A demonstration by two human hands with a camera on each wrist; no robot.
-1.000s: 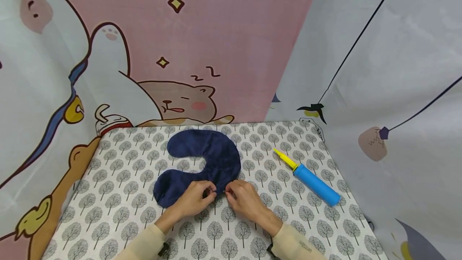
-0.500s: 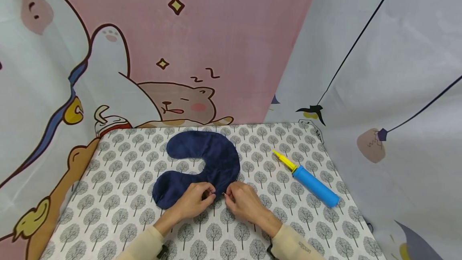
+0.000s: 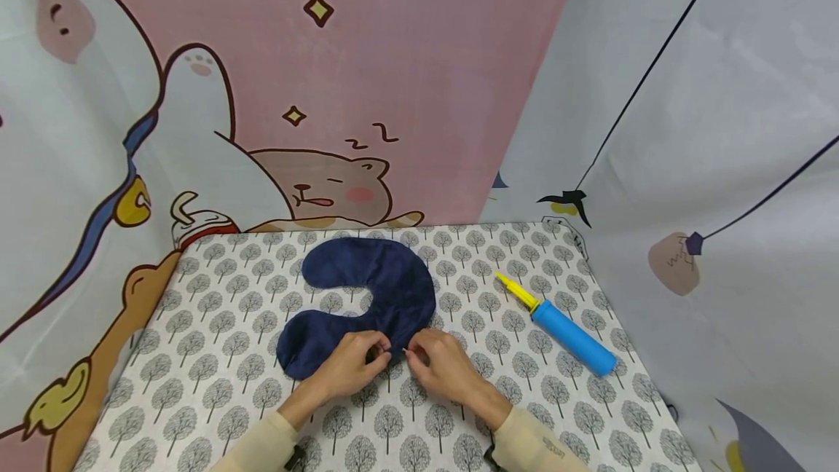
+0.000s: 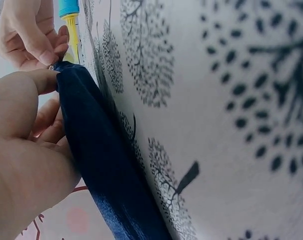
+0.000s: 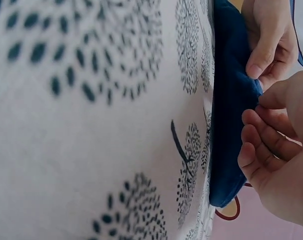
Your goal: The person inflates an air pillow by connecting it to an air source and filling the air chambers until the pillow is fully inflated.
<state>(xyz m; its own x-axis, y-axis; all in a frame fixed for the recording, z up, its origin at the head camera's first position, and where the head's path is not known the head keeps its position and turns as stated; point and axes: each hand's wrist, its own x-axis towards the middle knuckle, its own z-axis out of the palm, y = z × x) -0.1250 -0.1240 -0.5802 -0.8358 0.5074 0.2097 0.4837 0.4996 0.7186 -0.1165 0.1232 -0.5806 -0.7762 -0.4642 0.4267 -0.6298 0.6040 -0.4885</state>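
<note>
A flat, navy blue U-shaped neck pillow point(image 3: 400, 290) lies on the tree-print cloth, its opening toward the left. My left hand point(image 3: 357, 359) pinches the pillow's near edge between thumb and fingers. Close beside it, my right hand point(image 3: 442, 363) pinches a small pale piece at the same edge, which looks like a zipper pull point(image 3: 405, 350) but is mostly hidden by the fingertips. In the left wrist view the pillow's edge point(image 4: 91, 130) is lifted a little where both hands meet. The right wrist view has the right hand's point(image 5: 281, 145) other fingers loosely curled beside the fabric.
To the right lies a blue hand pump point(image 3: 573, 337) with a yellow nozzle point(image 3: 518, 290) pointing to the far left. Tree-print cloth point(image 3: 262, 414) covers the table. Cartoon-printed curtains point(image 3: 426, 79) rise behind the table and along its sides.
My right fingertips, with the small pale piece, have shifted very slightly left toward the left hand. The left hand, pillow and pump look the same; the head view has tilted slightly.
</note>
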